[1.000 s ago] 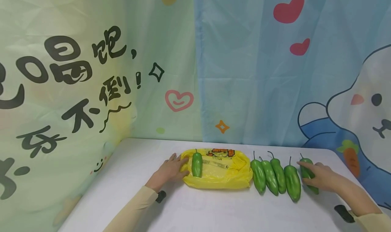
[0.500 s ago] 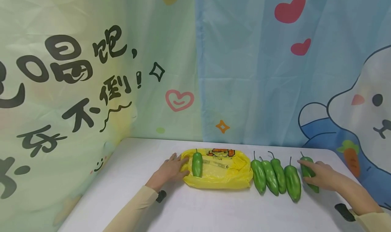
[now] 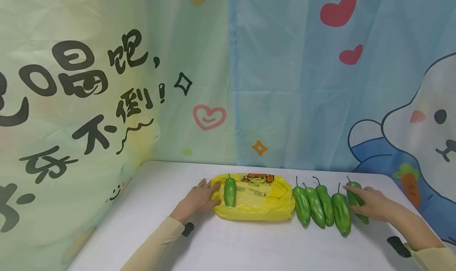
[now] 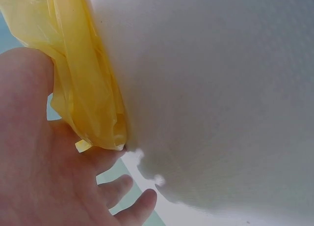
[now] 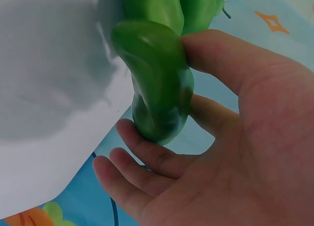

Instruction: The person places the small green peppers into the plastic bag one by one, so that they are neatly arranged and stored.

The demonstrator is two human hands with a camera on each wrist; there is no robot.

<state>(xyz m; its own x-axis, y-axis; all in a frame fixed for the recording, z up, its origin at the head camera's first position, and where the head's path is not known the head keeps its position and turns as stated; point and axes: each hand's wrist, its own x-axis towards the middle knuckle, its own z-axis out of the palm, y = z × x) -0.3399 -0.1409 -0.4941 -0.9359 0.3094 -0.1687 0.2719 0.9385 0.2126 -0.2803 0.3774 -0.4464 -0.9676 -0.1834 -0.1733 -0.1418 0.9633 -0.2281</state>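
Note:
A yellow printed plastic bag [image 3: 253,213] sits on the white table, with one green pepper [image 3: 230,192] lying upright at its left part. My left hand [image 3: 197,197] holds the bag's left side; the left wrist view has the bag's edge [image 4: 91,98] between thumb and index finger, the other fingers spread. At the far right, my right hand [image 3: 377,204] grips another green pepper [image 5: 157,78], thumb on one side and fingers on the other. That pepper is tilted, stem pointing to the back. Its middle is partly covered by the hand in the head view.
Several more green peppers [image 3: 314,207] lie side by side between the bag and my right hand, stems toward the back. Behind the table [image 3: 270,247] hangs a printed cloth backdrop [image 3: 278,84]. A dark wrist strap piece [image 3: 399,246] shows below my right wrist.
My right hand and the green pepper it grips have shifted slightly left and toward the back. The left hand, the bag and the other peppers stay where they were.

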